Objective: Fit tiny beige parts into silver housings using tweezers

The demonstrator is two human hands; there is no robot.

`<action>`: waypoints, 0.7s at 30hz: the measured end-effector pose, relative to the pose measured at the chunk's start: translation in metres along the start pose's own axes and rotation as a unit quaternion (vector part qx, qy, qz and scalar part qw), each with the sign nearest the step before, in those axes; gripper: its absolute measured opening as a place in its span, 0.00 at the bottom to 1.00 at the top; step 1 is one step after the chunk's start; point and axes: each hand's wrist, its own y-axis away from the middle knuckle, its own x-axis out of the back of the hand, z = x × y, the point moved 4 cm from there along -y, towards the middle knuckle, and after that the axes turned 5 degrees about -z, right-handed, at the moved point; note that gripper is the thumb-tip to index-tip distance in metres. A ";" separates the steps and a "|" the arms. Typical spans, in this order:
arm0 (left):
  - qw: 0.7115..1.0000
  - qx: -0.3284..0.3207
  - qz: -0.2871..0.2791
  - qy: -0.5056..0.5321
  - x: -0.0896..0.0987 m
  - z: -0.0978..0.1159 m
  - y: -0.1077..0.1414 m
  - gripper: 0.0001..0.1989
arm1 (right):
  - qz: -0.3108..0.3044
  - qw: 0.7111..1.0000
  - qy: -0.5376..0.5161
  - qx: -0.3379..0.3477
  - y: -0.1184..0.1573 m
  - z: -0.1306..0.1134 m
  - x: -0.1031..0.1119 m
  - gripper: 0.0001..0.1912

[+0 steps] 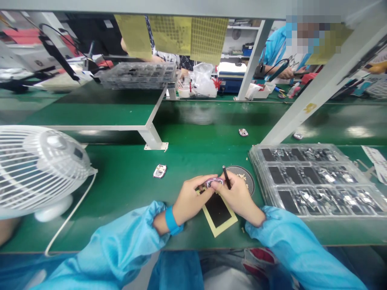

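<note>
Between my two hands is a small purple-rimmed device casing (pixel 215 182) with parts showing inside. My left hand (pixel 193 197) is closed on its left side, thumb near the casing's lower edge. My right hand (pixel 237 195) grips the other side and also has a thin black pen-like tool (pixel 226 177) between its fingers, pointing up. Beneath the hands lies a black sheet with a pale yellow border (pixel 220 212). Just behind my right hand is a round grey dish (pixel 249 179) with small pale pieces in it. A similar open casing (pixel 160 171) lies to the left.
A clear compartment tray (pixel 320 181) of small parts stands on the right. On the left is a white fan (pixel 45 169) with its cable. A raised green shelf (pixel 121 108) stands behind. Two more casings lie farther back, one (pixel 243 132) near the middle. People work across the bench.
</note>
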 end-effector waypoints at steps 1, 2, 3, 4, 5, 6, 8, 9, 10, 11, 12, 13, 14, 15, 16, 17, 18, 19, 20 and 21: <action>1.000 0.002 0.001 0.017 -0.001 0.001 0.000 0.14 | 0.000 1.000 -0.002 0.000 0.001 0.000 0.000 0.16; 0.999 0.005 0.001 0.033 -0.001 0.003 0.001 0.14 | 0.000 1.000 -0.006 0.002 0.001 0.000 -0.001 0.16; 0.999 0.008 0.001 0.048 -0.002 0.004 0.002 0.13 | 0.000 1.000 -0.012 0.004 0.002 0.000 -0.001 0.16; 0.998 0.010 0.001 0.060 -0.002 0.004 0.002 0.12 | -0.001 1.000 -0.020 0.007 0.003 0.000 -0.002 0.15; 0.998 0.011 0.001 0.070 -0.003 0.005 0.003 0.12 | -0.002 1.000 -0.029 0.009 0.004 0.000 -0.002 0.15; 0.997 0.013 0.002 0.078 -0.003 0.005 0.004 0.12 | -0.003 0.999 -0.037 0.010 0.005 0.000 -0.003 0.15; 0.996 0.025 0.001 0.090 -0.004 0.003 0.005 0.12 | 0.001 0.999 -0.045 0.009 0.005 0.002 -0.004 0.16; 0.995 0.032 0.000 0.095 -0.005 0.001 0.005 0.12 | 0.005 0.999 -0.046 0.009 0.005 0.003 -0.004 0.16; 0.994 0.039 0.000 0.100 -0.005 -0.001 0.005 0.12 | 0.008 0.999 -0.046 0.010 0.005 0.003 -0.005 0.16; 0.994 0.046 0.000 0.102 -0.005 -0.003 0.005 0.12 | 0.008 0.999 -0.045 0.011 0.004 0.004 -0.005 0.16; 0.993 0.052 0.002 0.103 -0.005 -0.005 0.004 0.13 | 0.007 0.999 -0.043 0.012 0.003 0.004 -0.005 0.16; 0.993 0.055 0.004 0.104 -0.005 -0.007 0.003 0.13 | 0.006 0.999 -0.038 0.011 0.003 0.004 -0.005 0.16; 0.993 0.057 0.007 0.106 -0.005 -0.008 0.002 0.13 | 0.005 0.999 -0.032 0.008 0.002 0.004 -0.005 0.16; 0.993 0.058 0.008 0.106 -0.005 -0.009 0.001 0.14 | 0.005 1.000 -0.021 0.004 0.001 0.004 -0.004 0.16; 0.993 0.057 0.008 0.103 -0.005 -0.009 -0.001 0.14 | 0.007 1.000 -0.003 0.005 0.001 0.004 -0.003 0.16; 0.994 0.052 0.008 0.095 -0.004 -0.009 -0.002 0.14 | 0.012 1.000 0.021 0.013 0.001 0.002 -0.002 0.16; 0.996 0.044 0.010 0.081 -0.004 -0.008 -0.002 0.13 | 0.020 0.998 0.046 0.026 0.002 0.000 0.000 0.15; 0.998 0.032 0.014 0.060 -0.002 -0.007 -0.003 0.13 | 0.031 0.997 0.065 0.041 0.003 -0.002 0.002 0.14; 0.999 0.017 0.021 0.035 -0.001 -0.006 -0.003 0.13 | 0.044 0.994 0.078 0.061 0.004 -0.005 0.005 0.12; 1.000 -0.002 0.030 0.009 0.001 -0.004 -0.003 0.14 | 0.057 0.991 0.086 0.084 0.006 -0.008 0.008 0.12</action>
